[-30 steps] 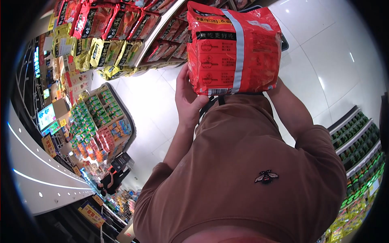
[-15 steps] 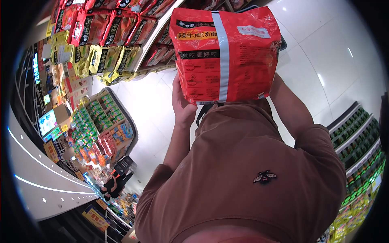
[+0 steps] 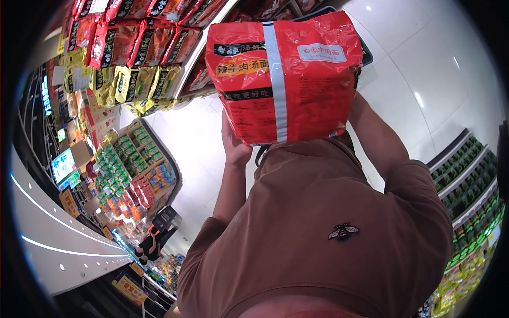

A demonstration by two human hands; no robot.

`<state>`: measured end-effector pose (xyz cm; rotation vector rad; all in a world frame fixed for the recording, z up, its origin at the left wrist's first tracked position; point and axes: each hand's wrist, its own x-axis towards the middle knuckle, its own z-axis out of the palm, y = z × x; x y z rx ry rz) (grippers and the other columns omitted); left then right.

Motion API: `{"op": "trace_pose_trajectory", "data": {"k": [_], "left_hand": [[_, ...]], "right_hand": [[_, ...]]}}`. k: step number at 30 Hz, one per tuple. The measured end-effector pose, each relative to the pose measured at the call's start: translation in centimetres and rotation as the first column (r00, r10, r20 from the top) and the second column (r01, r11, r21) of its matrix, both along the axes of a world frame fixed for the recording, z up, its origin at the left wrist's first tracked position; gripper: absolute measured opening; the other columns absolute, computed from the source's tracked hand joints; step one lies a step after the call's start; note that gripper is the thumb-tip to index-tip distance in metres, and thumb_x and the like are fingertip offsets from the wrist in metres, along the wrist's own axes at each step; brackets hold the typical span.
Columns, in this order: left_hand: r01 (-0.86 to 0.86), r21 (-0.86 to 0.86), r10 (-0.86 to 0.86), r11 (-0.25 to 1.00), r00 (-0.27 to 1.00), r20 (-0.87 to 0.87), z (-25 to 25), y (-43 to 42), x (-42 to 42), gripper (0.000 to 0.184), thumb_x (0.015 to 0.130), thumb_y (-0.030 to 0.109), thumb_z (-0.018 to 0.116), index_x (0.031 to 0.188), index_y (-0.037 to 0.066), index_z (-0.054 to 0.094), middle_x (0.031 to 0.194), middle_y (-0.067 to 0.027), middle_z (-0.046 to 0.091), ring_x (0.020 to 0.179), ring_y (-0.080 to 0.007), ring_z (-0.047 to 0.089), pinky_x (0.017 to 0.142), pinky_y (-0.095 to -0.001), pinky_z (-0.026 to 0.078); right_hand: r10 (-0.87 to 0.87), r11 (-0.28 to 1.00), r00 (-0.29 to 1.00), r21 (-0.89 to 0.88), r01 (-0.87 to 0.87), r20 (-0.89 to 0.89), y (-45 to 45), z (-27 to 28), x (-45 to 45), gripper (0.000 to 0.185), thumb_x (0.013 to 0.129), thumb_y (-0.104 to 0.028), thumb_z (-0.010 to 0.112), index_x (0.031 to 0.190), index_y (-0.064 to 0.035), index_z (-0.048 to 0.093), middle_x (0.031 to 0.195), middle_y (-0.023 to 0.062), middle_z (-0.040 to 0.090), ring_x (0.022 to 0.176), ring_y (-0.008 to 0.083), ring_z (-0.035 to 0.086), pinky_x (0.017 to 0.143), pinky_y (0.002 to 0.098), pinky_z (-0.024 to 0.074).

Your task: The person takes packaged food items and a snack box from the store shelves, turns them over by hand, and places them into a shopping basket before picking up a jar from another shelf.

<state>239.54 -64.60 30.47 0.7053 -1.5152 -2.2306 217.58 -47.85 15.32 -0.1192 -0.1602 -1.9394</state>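
A large red noodle pack (image 3: pixel 318 100) with a pale strap around it is held up in front of my body. My left hand (image 3: pixel 234 142) grips its lower left side, with the thumb at the bottom edge and the other fingers mostly behind the pack. At its right side is my right hand (image 3: pixel 356 106), whose fingers are hidden behind the pack. Black and yellow labels with printed characters face me, and a small white label shows at the upper right.
Shelves of red packs (image 3: pixel 114 45) and yellow packs (image 3: pixel 132 84) stand at the upper left. Below them is a display stand (image 3: pixel 174 183) of small green packets. A dark tray edge (image 3: pixel 366 52) shows behind the pack. Another person (image 3: pixel 151 245) is at the lower left.
The red pack has moved left and slightly down and has tilted, so more of its upper labels show. Both hands have stayed at its sides.
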Motion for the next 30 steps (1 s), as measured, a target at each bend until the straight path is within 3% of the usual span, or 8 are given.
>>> {"op": "trace_pose_trajectory", "data": {"k": [6, 11, 23, 29, 30], "left_hand": [[-0.016, -0.117, 0.021, 0.993, 0.999, 0.041, 1.1, 1.0, -1.5, 0.132, 0.054, 0.041, 0.097, 0.153, 0.001, 0.02, 0.15, -0.0126, 0.038, 0.139, -0.0259, 0.039, 0.115, -0.0423, 0.033], [-0.014, -0.168, 0.022, 0.986, 0.999, 0.045, 2.4, 1.8, -2.7, 0.122, 0.058, 0.039, 0.095, 0.151, 0.0, 0.025, 0.147, -0.0147, 0.04, 0.137, -0.0263, 0.04, 0.115, -0.0413, 0.032], [0.058, -0.258, -0.046, 0.964, 0.998, 0.052, 3.0, -0.6, -0.2, 0.116, 0.064, 0.034, 0.093, 0.152, 0.001, 0.025, 0.143, -0.0124, 0.044, 0.125, -0.0227, 0.051, 0.103, -0.0383, 0.043], [-0.018, -0.033, 0.016, 0.999, 0.999, -0.049, 1.5, -3.9, 3.6, 0.117, 0.066, 0.032, 0.092, 0.153, 0.003, 0.02, 0.147, -0.0135, 0.041, 0.132, -0.0239, 0.047, 0.108, -0.0396, 0.039], [0.033, 0.008, -0.032, 0.999, 0.998, -0.052, 0.7, -4.8, 4.8, 0.116, 0.067, 0.037, 0.09, 0.154, 0.005, 0.019, 0.15, -0.0125, 0.038, 0.135, -0.0246, 0.043, 0.111, -0.0418, 0.035]], "right_hand": [[0.009, 1.0, 1.0, 0.007, -0.009, 0.005, -0.5, -0.1, -0.1, 0.065, 0.102, -0.054, 0.035, 0.151, -0.0107, 0.032, 0.152, 0.0135, 0.04, 0.136, 0.03, 0.044, 0.112, 0.0499, 0.0389], [0.025, 1.0, 1.0, 0.011, -0.026, 0.004, -1.0, -0.2, 0.0, 0.065, 0.102, -0.054, 0.035, 0.15, -0.0106, 0.032, 0.152, 0.0135, 0.04, 0.136, 0.03, 0.044, 0.112, 0.0501, 0.0383], [0.028, 0.999, 0.999, 0.038, -0.027, -0.022, -3.3, 1.3, 3.1, 0.065, 0.102, -0.054, 0.034, 0.15, -0.0103, 0.033, 0.151, 0.0134, 0.041, 0.136, 0.0299, 0.044, 0.113, 0.0504, 0.0368], [0.003, 0.998, 0.998, 0.063, 0.001, -0.061, -6.7, 3.1, 7.5, 0.065, 0.102, -0.055, 0.033, 0.15, -0.0101, 0.033, 0.151, 0.0133, 0.041, 0.136, 0.0298, 0.044, 0.113, 0.0506, 0.0361], [0.004, 0.998, 0.998, 0.064, 0.0, -0.062, -7.4, 3.4, 8.4, 0.065, 0.102, -0.055, 0.033, 0.15, -0.0101, 0.033, 0.151, 0.0133, 0.041, 0.136, 0.0298, 0.044, 0.113, 0.0506, 0.0359]]}}
